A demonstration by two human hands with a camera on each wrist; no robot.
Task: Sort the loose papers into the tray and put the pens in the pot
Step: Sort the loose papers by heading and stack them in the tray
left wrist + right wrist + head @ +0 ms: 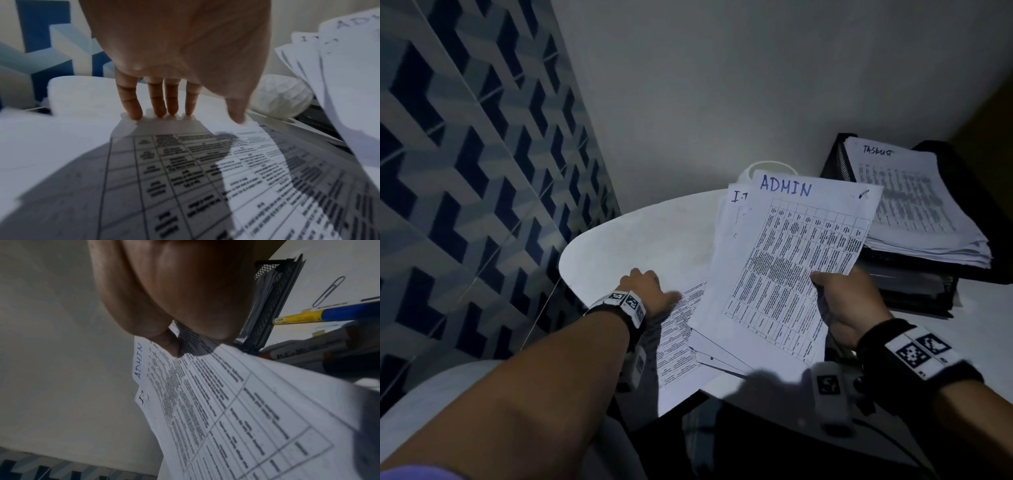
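My right hand (pixel 835 291) grips a sheaf of printed sheets (pixel 784 267) by its right edge, lifted off the table; the top sheet reads ADMIN, and one behind it starts with "I". In the right wrist view the thumb (pixel 164 339) pinches the sheaf (pixel 236 402). My left hand (pixel 650 287) lies flat with straight fingers (pixel 131 104) on a loose printed sheet (pixel 205 170) on the white table (pixel 637 240). A black mesh tray stack (pixel 914 287) at the right carries a paper pile (pixel 914 205) headed TASKLIST. A blue and yellow pen (pixel 329 314) lies by the tray. A white faceted pot (pixel 281 95) stands behind the papers.
A blue patterned wall (pixel 465 171) runs along the left and a plain wall stands behind the table. A paper clip (pixel 329 290) lies on the surface near the pen. More pens or markers (pixel 308 352) lie at the right beside the mesh tray (pixel 273 305).
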